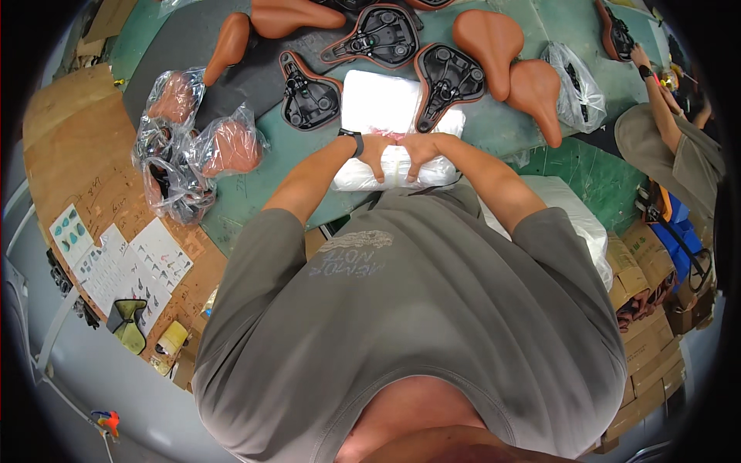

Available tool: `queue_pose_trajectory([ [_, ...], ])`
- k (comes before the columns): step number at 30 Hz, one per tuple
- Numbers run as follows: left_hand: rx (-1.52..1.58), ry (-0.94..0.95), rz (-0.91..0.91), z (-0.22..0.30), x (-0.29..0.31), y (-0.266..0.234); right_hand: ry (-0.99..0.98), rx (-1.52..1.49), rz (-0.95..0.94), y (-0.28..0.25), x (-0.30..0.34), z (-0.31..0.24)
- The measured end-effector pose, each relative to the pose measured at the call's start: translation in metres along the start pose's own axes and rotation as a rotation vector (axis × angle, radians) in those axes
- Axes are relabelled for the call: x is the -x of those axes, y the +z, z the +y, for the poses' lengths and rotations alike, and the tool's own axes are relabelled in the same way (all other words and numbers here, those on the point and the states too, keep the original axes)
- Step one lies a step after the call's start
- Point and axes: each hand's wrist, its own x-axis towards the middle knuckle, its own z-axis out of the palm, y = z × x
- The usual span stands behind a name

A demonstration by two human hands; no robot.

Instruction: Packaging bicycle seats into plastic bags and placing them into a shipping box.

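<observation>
A thick bundle of clear plastic bags (363, 177) lies at the table's near edge, against my body. My left hand (373, 152) and my right hand (421, 150) grip it side by side. Both thumbs point toward me on the near part of the bundle, while the other fingers are mostly hidden behind its fold. Something pinkish shows between the hands, too small to name. Behind them, the flat white far part of the bundle (378, 96) reflects light. An upturned bicycle saddle (449, 81), black underside showing, rests its nose on the bundle's far right.
More brown saddles, (489, 42) some upturned (309, 96), lie across the green table. Bagged saddles (231, 147) are piled at left, with another bagged one (575, 89) at right. Printed sheets (127, 274) lie on the wooden board. A co-worker's hand (640, 55) touches a saddle at far right.
</observation>
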Motion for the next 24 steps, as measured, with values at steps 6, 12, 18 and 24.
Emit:
queue_pose_trajectory([
  [6, -0.103, -0.081, 0.145, 0.026, 0.025, 0.030, 0.021, 0.193, 0.104, 0.032, 0.002, -0.004],
  [12, -0.268, -0.173, 0.562, 0.069, 0.071, 0.138, 0.196, 0.553, 0.467, 0.147, 0.027, -0.049],
  [18, -0.537, -0.012, 0.881, 0.025, 0.055, 0.283, 0.145, 0.877, 0.820, 0.290, 0.000, 0.013],
  [24, -0.872, 0.009, 0.855, -0.020, 0.017, 0.333, 0.371, 0.881, 0.918, 0.363, -0.039, 0.108],
])
